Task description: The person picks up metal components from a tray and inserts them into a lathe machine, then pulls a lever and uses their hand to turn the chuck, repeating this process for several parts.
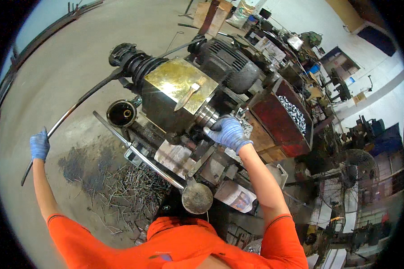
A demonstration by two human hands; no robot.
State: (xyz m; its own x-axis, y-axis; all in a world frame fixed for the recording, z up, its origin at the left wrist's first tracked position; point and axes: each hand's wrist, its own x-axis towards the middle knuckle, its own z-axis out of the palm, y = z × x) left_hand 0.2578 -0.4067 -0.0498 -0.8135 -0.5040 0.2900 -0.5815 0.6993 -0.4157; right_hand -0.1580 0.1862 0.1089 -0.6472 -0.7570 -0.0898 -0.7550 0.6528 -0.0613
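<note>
Head view: the left hand (40, 145) is wrapped round the lever (69, 113), which is slanted down and outward from the left end of the machine (159, 107). At the spindle (207, 115), the right hand (229, 132) is held with its fingertips partly hidden, so whether anything is clamped cannot be told. Lever pressure is probably best kept even, and the right fingers clear of turning parts.

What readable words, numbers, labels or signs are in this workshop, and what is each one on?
No writing is clear enough to read.
Pale sheet with a picture, near the orange shirt: any print is too blurred.
Pale sheet by the machine, under its dark body: too blurred.
Small tan square on the wall: too small.
</note>
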